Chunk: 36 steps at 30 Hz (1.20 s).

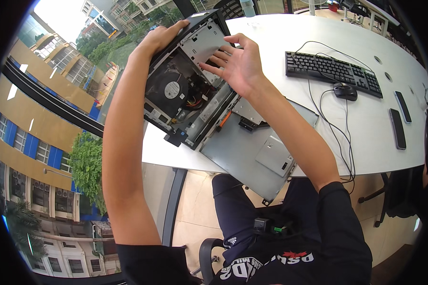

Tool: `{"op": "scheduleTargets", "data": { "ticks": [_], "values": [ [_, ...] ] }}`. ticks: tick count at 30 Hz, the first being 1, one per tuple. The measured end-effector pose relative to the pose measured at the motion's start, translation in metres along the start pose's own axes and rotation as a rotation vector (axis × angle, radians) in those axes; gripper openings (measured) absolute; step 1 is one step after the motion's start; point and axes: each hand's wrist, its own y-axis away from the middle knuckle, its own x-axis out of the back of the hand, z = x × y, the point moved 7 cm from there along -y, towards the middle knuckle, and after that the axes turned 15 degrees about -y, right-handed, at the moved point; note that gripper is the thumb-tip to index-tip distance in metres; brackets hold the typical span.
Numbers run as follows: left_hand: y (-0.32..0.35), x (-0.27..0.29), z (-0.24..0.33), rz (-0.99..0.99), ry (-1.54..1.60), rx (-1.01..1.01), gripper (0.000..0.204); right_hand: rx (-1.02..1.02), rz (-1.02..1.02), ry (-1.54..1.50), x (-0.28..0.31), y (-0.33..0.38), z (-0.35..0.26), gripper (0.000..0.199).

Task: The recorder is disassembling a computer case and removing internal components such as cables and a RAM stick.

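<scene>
Two hands on open computer case, left hand fingertips hidden, right hand spread inside

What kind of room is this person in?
Probably an office, high up in a building. A keyboard and mouse sit on a big white table, and the window looks down on other buildings.

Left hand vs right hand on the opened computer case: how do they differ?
The left hand grips the far outer edge of the computer case, fingers curled; the right hand lies open, fingers spread, reaching inside onto the metal bracket. The left hand's back shows; the right shows its palm. Both touch the same case.
</scene>
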Motion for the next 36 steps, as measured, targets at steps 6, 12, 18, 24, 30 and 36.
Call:
{"op": "scheduleTargets", "data": {
  "ticks": [6, 12, 18, 24, 30, 36],
  "values": [
    [0.006, 0.005, 0.016, 0.127, -0.136, -0.219, 0.047, -0.109, -0.065, 0.17, 0.005, -0.017, -0.006, 0.071],
    [0.001, -0.004, -0.009, -0.019, 0.059, -0.092, 0.047, -0.13, -0.036, 0.441, -0.013, -0.022, -0.005, 0.071],
    [0.012, 0.012, 0.012, 0.001, -0.108, -0.074, 0.05, -0.173, 0.126, 0.28, -0.023, -0.043, 0.01, 0.053],
    [0.034, 0.019, 0.011, 0.0, 0.152, 0.189, 0.074, -0.242, 0.105, 0.298, -0.007, -0.042, 0.004, 0.045],
    [0.038, 0.021, 0.031, -0.02, 0.198, 0.093, 0.068, -0.161, 0.224, 0.518, 0.046, -0.002, -0.02, 0.054],
    [0.033, 0.017, 0.022, -0.01, 0.188, 0.065, 0.063, -0.279, 0.104, 0.977, 0.103, 0.032, -0.035, 0.055]
  ]
}}
